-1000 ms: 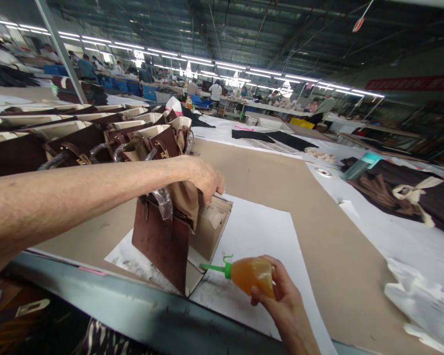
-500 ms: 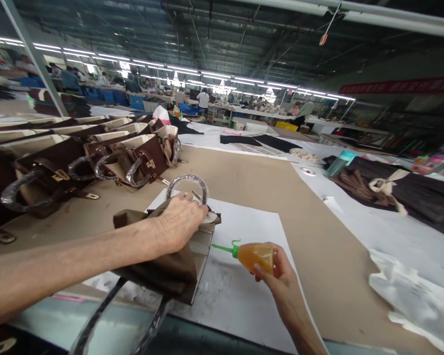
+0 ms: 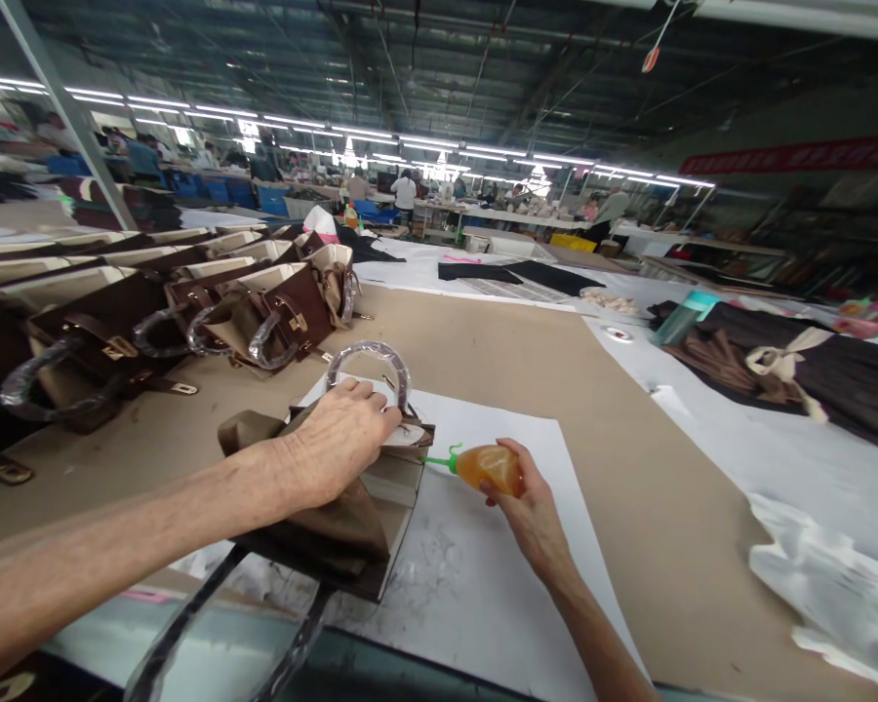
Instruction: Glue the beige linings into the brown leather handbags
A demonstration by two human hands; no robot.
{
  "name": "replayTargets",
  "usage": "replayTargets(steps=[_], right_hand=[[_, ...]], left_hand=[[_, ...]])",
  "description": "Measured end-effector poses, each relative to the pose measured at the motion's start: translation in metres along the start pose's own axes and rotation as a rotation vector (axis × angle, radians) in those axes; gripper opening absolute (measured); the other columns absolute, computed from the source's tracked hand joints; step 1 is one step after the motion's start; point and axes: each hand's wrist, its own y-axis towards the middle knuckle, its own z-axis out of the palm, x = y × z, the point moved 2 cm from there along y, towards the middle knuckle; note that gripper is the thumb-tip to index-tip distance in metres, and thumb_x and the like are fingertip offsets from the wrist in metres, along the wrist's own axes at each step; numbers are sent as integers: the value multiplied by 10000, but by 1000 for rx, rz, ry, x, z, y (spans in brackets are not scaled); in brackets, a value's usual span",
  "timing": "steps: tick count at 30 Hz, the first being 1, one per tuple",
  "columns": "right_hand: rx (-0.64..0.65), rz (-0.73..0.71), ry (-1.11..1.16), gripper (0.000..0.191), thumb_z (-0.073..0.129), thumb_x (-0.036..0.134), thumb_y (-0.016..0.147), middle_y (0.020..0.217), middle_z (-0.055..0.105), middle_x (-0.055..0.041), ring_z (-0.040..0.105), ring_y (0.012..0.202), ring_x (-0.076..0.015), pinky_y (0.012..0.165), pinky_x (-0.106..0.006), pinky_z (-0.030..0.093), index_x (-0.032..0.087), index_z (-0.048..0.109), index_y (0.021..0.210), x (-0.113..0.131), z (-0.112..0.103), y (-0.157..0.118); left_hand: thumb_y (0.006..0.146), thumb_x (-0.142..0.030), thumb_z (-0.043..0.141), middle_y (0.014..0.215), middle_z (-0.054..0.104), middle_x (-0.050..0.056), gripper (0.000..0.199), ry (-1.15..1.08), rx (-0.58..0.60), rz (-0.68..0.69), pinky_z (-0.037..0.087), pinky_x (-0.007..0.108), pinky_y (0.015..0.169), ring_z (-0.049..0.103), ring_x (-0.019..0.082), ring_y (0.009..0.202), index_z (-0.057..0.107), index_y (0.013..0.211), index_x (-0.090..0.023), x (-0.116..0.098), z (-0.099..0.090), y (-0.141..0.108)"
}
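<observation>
Amber bottle (image 3: 487,469) in right hand (image 3: 525,499); red banner (image 3: 797,155) illegible.

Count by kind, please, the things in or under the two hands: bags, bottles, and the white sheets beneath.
Brown bag: 1
Amber squeeze bottle: 1
White sheet: 1
Total: 3

1. A single camera, worn on the person's head, looks forward and down across the bench (image 3: 99,629) from above its near edge.
2. The view is close in its lower half: the brown bag (image 3: 322,536) and the bottle (image 3: 487,470) lie near the middle, with the left forearm (image 3: 153,546) and right forearm (image 3: 592,624) entering from the bottom corners.
3. Its wide field reaches past the bench to distant ceiling lights (image 3: 219,112) and the roof (image 3: 439,58).
</observation>
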Motion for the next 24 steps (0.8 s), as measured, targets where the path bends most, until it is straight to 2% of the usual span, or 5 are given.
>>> replayTargets(steps=[4, 16, 24], right_hand=[[55, 12, 19, 464, 654, 303, 711, 927, 576, -7, 546, 737, -176, 610, -291, 520, 235, 474, 1133, -3, -3, -2], [129, 94, 57, 398, 658, 283, 703, 809, 598, 7, 541, 649, -165, 546, -280, 476, 214, 492, 1058, -1, -8, -12], [137, 161, 97, 390, 674, 277, 687, 803, 601, 8, 542, 630, -159, 515, -266, 465, 210, 498, 1028, -3, -6, -23]], left_hand=[[761, -151, 542, 912, 632, 94, 145, -8, 51, -27, 407, 408, 797, 540, 274, 898, 599, 894, -154, -4, 3, -6], [766, -136, 510, 907, 614, 87, 154, -75, 73, -37, 390, 393, 773, 521, 254, 875, 588, 894, -173, -5, 6, -24], [756, -169, 513, 931, 604, 74, 162, -110, 0, -27, 367, 405, 782, 505, 256, 872, 571, 907, -186, -8, 19, -35]])
